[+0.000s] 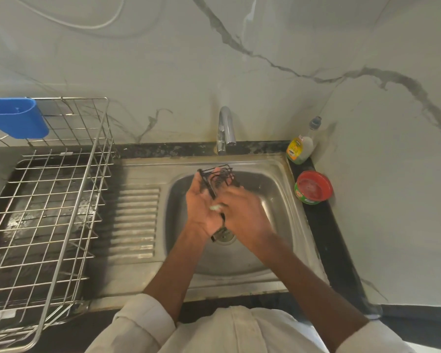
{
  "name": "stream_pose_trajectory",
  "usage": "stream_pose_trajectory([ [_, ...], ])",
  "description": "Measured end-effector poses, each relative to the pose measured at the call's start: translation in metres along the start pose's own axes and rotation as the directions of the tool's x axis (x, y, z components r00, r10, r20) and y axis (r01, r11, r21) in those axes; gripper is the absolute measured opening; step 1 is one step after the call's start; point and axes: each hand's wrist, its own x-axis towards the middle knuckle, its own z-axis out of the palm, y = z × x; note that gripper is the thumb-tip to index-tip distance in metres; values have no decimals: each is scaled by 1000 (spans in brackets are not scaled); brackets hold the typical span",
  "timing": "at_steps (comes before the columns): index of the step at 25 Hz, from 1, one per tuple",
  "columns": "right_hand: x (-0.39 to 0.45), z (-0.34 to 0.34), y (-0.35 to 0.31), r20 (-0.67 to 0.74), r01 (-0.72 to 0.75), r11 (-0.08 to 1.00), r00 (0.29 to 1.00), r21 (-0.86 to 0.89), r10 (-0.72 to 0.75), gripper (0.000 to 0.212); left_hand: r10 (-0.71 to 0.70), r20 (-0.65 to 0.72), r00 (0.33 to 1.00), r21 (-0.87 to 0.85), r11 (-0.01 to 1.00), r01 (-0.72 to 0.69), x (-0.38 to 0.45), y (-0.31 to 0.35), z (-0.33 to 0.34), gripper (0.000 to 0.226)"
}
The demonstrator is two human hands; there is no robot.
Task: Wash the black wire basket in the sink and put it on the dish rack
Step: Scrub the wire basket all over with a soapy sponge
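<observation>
A small black wire basket is held over the steel sink, tilted on its side. My left hand grips it from the left, palm up, fingers behind the wires. My right hand presses against the basket's lower part from the right, and a bit of pale scrubber or foam shows between the two hands. What the right fingers hold is hidden. The metal dish rack stands on the counter to the left of the sink.
The tap stands behind the basin, with no water visible. A dish soap bottle and a red-lidded tub sit on the black counter at the right. A blue holder hangs on the rack's back edge.
</observation>
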Motion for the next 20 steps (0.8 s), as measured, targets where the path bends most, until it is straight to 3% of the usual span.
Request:
stream_pose_trajectory([
  [3, -19, 3, 19, -112, -166, 985, 979, 48, 171, 19, 34, 10, 999, -17, 999, -34, 1, 0, 1, 68],
  [8, -20, 2, 30, -193, -240, 969, 950, 53, 246, 28, 78, -27, 997, 58, 995, -76, 3, -3, 8, 84],
  [11, -38, 6, 29, -205, -77, 990, 974, 114, 100, 26, 99, -17, 995, -28, 995, -99, 10, 1, 4, 87],
  [14, -32, 7, 14, -199, -29, 991, 978, 128, 54, 25, 92, -52, 994, -27, 995, -94, 12, -2, -1, 88],
  [16, -16, 11, 4, -143, 47, 996, 989, 82, -35, 20, 59, -84, 995, -1, 998, -59, 9, -8, -3, 83],
  [20, 36, 4, -12, -115, -153, 974, 978, 167, 173, 22, 17, -100, 995, 56, 998, -11, -3, -16, 11, 56],
])
